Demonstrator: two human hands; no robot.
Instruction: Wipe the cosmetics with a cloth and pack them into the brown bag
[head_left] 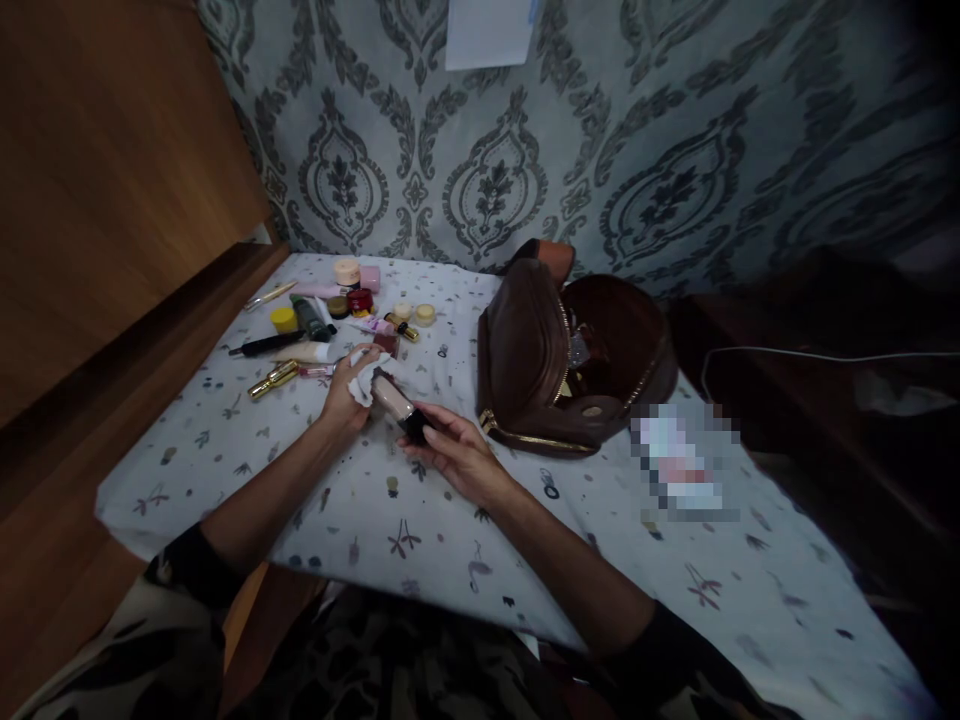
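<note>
- So, right hand point(457, 455) grips the beige bottle point(391, 398) by its black cap.
- Left hand point(346, 392) presses a white tissue point(369, 380), I think, against it.
- Brown bag point(570, 360) sits open nearby on the desk point(360, 520).

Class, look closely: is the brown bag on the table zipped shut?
No, the brown bag lies unzipped, its flap folded back so the inside shows.

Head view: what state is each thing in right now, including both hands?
Brown round zip bag: unzipped, lying open.
Beige bottle with black cap: capped, tilted, held off the cloth.
White tissue: crumpled against the bottle.
Left hand: closed on the tissue.
Right hand: gripping the bottle's cap end.
Gold tube: lying flat.
Black pencil: lying flat.
</note>
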